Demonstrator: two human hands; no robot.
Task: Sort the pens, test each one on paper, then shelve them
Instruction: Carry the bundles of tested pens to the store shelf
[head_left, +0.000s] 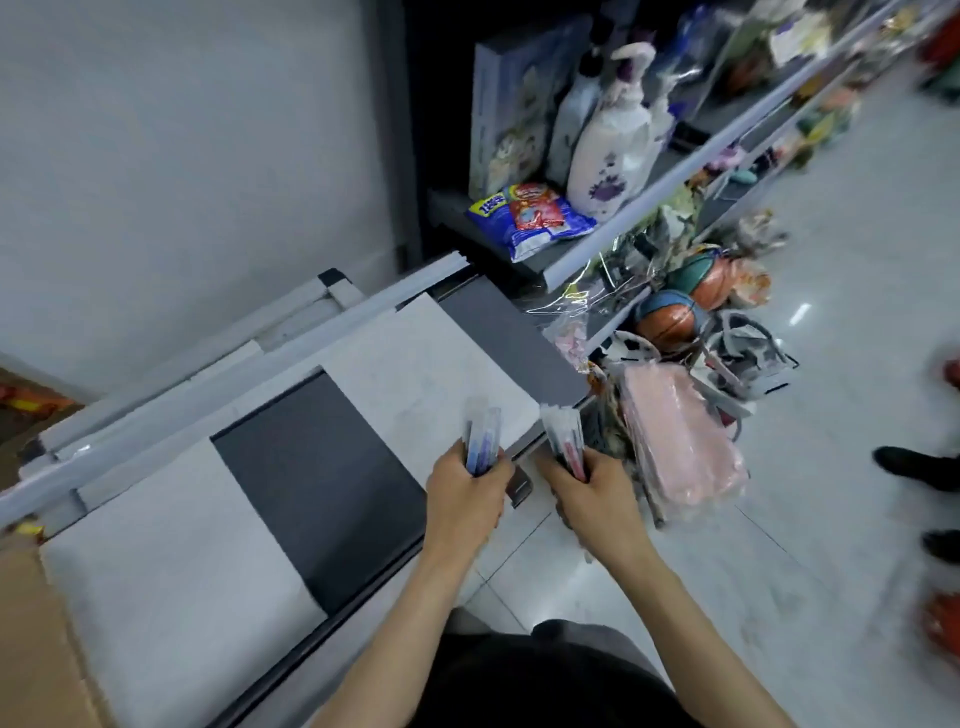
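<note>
My left hand (467, 493) grips a bundle of clear pens with blue ink (483, 436), their tips pointing up and away over the shelf top. Beside it, my right hand (592, 499) grips a second bundle of clear pens with red ink (563, 439), held just past the shelf's front edge. Both bundles are blurred, so I cannot count the pens. White paper sheets (415, 358) lie on the grey shelf surface (322, 483) under and left of my hands.
A higher shelf (623, 228) holds a pump bottle (613, 150), a boxed item and a snack packet (530, 215). Balls (670, 317) and pink packaged goods (680, 441) hang at the right. Cardboard (36, 649) sits at the lower left. A person's shoes (914, 462) stand on the tiled floor.
</note>
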